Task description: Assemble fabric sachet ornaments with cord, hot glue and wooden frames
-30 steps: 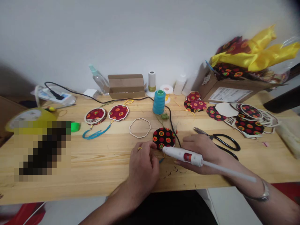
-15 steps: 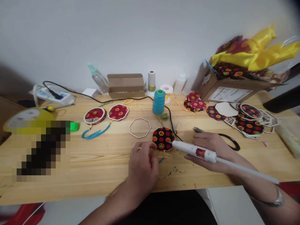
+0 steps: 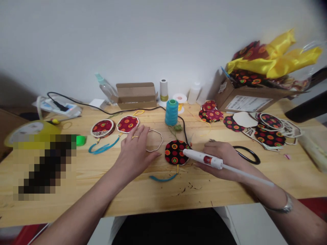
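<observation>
My right hand (image 3: 220,160) is closed around a white hot glue gun (image 3: 195,155), a long glue stick jutting from its back. The gun's nozzle is at the right side of a black fabric piece with red and orange flowers (image 3: 173,154), which lies flat with a blue cord (image 3: 165,179) at its lower edge. To the left, my left hand (image 3: 134,149) is open, fingers stretched over a thin scalloped wooden frame (image 3: 161,143) and covering its left part. Whether the fingers touch the frame I cannot tell. Scissors with black handles (image 3: 249,156) lie beside my right hand.
Two finished-looking red fabric pendants (image 3: 103,128) lie at left. A blue thread cone (image 3: 171,113) stands behind the black piece, near the gun's black cable (image 3: 184,127). Fabric pieces and wooden frames (image 3: 270,136) are piled right, before a cardboard box (image 3: 245,98).
My left hand has left the black fabric piece and moved left and away from me, over the wooden frame. The glue gun has shifted slightly left and remains at the fabric.
</observation>
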Demonstrator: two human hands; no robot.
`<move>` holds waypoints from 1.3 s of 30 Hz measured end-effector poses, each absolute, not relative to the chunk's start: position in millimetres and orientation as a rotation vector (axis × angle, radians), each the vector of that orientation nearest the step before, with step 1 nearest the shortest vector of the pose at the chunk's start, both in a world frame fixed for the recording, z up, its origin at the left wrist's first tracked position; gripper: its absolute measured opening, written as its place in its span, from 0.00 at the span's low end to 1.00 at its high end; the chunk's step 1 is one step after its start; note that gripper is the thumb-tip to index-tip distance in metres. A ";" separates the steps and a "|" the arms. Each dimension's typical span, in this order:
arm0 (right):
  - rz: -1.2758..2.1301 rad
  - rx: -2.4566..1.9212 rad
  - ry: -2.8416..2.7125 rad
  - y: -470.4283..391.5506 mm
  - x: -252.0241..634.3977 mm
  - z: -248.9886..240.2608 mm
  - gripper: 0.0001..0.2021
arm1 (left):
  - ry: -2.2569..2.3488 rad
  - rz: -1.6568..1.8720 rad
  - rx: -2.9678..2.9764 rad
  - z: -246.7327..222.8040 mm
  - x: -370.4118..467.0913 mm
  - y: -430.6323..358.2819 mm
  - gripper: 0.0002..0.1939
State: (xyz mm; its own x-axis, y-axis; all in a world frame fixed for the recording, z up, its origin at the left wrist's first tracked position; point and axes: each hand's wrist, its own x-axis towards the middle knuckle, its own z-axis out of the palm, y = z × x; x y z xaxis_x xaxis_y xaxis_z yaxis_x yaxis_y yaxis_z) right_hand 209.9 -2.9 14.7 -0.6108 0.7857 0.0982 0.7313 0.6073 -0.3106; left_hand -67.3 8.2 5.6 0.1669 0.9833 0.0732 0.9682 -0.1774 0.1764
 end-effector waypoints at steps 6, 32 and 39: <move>0.352 -1.194 -2.621 -3.5 217.8 10.3 0.18 | 1.974 0.137 2.222 2.8 -62.4 13.8 0.38; -0.527 -1.414 -2.095 22.8 257.7 31.5 0.17 | 1.783 0.540 2.255 6.5 -22.1 -24.5 0.38; -1.205 -1.462 -1.731 60.2 298.9 23.2 0.20 | 1.737 0.523 2.273 2.7 -10.9 -21.7 0.36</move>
State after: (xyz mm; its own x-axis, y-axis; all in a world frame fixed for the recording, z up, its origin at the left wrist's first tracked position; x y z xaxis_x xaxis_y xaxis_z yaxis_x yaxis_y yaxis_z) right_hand 298.9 60.2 23.2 -0.2421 0.4510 0.8591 0.9622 -0.0025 0.2725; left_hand -10.9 -21.7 2.7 0.2320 0.9627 0.1390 0.8795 -0.2687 0.3928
